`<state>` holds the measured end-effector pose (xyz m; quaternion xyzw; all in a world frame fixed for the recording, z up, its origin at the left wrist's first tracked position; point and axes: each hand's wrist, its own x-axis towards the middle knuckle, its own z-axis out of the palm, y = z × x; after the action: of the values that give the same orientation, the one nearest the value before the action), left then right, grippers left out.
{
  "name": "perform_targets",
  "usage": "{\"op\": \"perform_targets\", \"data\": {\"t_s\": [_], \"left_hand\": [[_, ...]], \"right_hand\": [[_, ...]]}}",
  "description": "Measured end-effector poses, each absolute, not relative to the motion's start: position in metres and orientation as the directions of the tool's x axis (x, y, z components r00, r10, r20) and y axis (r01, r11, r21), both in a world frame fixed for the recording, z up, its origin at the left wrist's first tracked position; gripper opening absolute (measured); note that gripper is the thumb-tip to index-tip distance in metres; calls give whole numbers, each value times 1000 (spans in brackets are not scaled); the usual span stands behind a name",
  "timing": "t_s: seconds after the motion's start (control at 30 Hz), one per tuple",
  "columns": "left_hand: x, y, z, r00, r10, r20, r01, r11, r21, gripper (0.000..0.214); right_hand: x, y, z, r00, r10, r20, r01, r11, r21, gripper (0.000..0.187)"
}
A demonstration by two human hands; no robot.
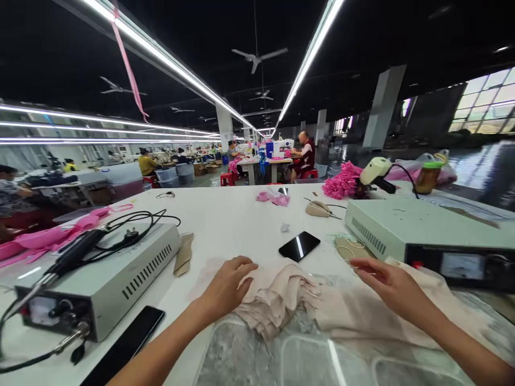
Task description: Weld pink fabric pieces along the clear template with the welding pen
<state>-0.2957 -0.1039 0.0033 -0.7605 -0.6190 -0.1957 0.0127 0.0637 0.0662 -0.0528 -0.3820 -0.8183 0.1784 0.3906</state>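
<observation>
A bunched, pale beige-pink cloth (279, 297) lies in folds in front of me, partly over a clear plastic sheet with grey rounded panels (309, 359). My left hand (229, 284) is at the left edge of these folds, its fingers bent and the thumb apart, with nothing visibly gripped. Over the flatter stretch of cloth on the right, my right hand (392, 287) has its fingers stretched out, holding nothing that I can see. Whether either hand touches the cloth is hard to tell. Just beyond it lies a black phone (299, 246).
Metal control boxes stand left (108, 273) and right (434, 225), the left one carrying a black handheld tool (80, 249) with cables. A long black device (126, 343) lies below it. Pink straps (341, 181) and a lidded jar (428, 178) are at the far right.
</observation>
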Motion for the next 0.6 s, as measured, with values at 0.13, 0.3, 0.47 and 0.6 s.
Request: {"op": "perform_targets", "data": {"t_s": [0.13, 0.3, 0.47, 0.6], "left_hand": [[-225, -88, 1, 414, 868, 273, 828, -484, 284, 20], [-153, -50, -15, 506, 849, 154, 798, -528, 290, 18], [-145, -27, -19, 498, 867, 21, 813, -475, 336, 21], [-149, -23, -8, 498, 867, -15, 809, -459, 367, 28]], "right_hand": [[117, 47, -55, -344, 858, 380, 568, 513, -643, 49], [142, 44, -61, -389, 862, 326, 618, 506, -601, 49], [155, 51, -63, -484, 844, 229, 666, 526, -529, 31], [148, 43, -59, -568, 802, 185, 652, 576, -493, 24]]}}
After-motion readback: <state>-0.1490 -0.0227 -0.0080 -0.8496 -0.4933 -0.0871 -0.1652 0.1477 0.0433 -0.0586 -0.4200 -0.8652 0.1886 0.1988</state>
